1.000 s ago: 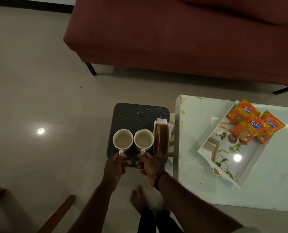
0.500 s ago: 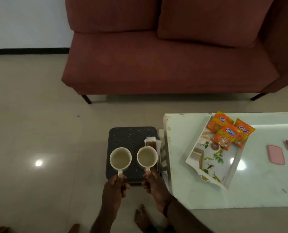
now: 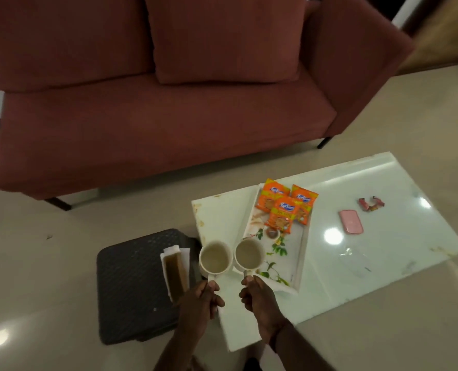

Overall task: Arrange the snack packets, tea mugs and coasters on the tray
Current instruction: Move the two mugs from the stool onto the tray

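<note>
Now both hands hold cream mugs by their handles, side by side and level. The left hand (image 3: 199, 297) is closed around the handle of the left mug (image 3: 215, 257), which hangs over the near left edge of the white table (image 3: 383, 236), partly above the dark stool (image 3: 131, 287). The right hand (image 3: 260, 298) is closed around the handle of the right mug (image 3: 248, 255), which sits over the near end of the tray (image 3: 301, 253); whether it touches the tray cannot be told. The tray, white with a leaf print, lies at an angle on the table, and three orange snack packets (image 3: 282, 212) overlap at its far end. Just in front of the packets is a small round dish (image 3: 272, 232) with something brown in it. On the stool, a brown slab (image 3: 175, 274) lies on white paper, beside the left mug. Farther right on the table lie a pink case (image 3: 351, 221) and some small red wrappers (image 3: 371, 204), well apart from the tray. A red sofa (image 3: 155, 124) stands behind.
</note>
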